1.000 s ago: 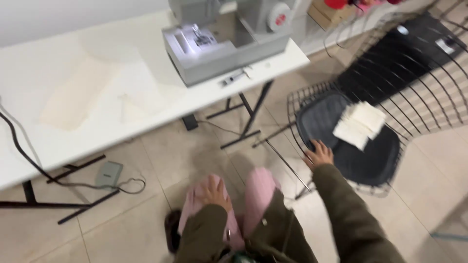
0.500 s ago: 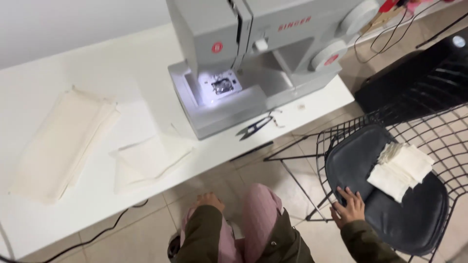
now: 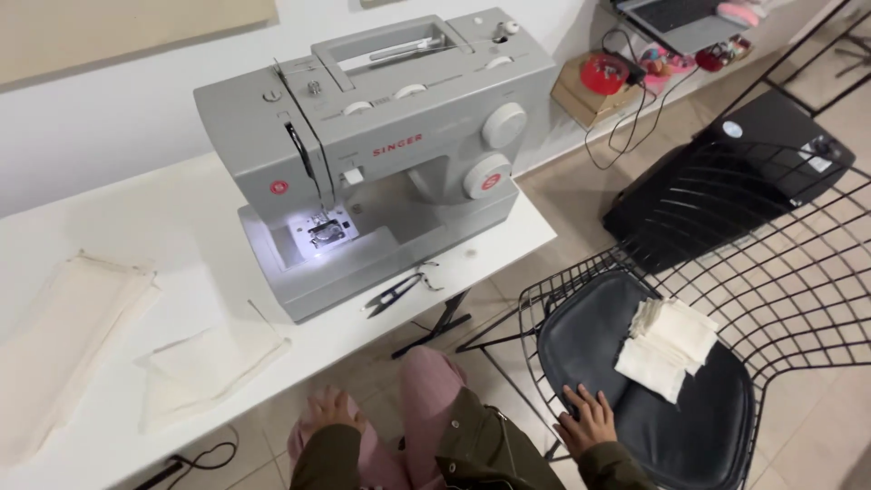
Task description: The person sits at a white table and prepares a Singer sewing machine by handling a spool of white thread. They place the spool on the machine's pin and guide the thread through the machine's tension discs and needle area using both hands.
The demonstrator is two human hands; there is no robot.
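A: On the black seat cushion [image 3: 635, 426] of the wire chair [image 3: 798, 299], right hand [image 3: 588, 419] rests flat at the near-left rim, fingers spread, grip apart, clamped on nothing. A stack of small cream fabric squares [image 3: 670, 345] lies farther back on the same cushion, near the hand but not touching it.

B: Left hand?

A: Left hand [image 3: 328, 410] lies on the pink-trousered knee [image 3: 426, 381], below the front edge of the white worktop [image 3: 136, 236]. Fingers loosely open, holding nothing.

B: Worktop edge contents?

A: Grey sewing machine [image 3: 381, 154] stands towards the right end, needle light on. Black thread snips [image 3: 395, 292] lie just in front of its base, close to the front edge. A folded cream cloth piece [image 3: 213, 363] sits at the front edge, one corner reaching the rim. A longer folded cream cloth [image 3: 63, 336] lies at the far left, apart from it.

B: Room to move?

A: Tiled floor [image 3: 553, 209] shows between worktop corner and chair. A black case [image 3: 726, 181] lies on the floor behind the chair, seen through the wire back. Cables [image 3: 635, 118] hang from a shelf beyond.
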